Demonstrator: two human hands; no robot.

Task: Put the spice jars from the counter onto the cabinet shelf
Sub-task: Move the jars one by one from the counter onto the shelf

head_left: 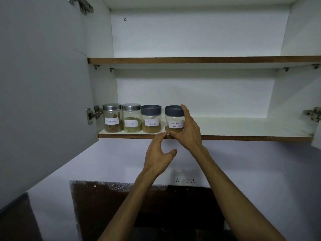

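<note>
Four labelled spice jars stand in a row at the left end of the lower cabinet shelf [243, 129]. From the left they are a steel-lidded cinnamon jar [112, 119], a steel-lidded fennel jar [131, 119], a grey-lidded garam masala jar [151, 120] and a grey-lidded coriander powder jar [174, 119]. My right hand [191, 134] holds the coriander jar, which stands on the shelf; the fingers wrap its right side and the thumb lies along its base. My left hand [157, 153] hangs just under the shelf's front edge, fingers loosely curled, holding nothing.
The upper shelf [191, 60] is bare. The cabinet door [43, 84] stands open at the left on a metal hinge [93, 114]. Right of the jars the lower shelf is free. Below are a wall socket [185, 179] and a dark panel [139, 202].
</note>
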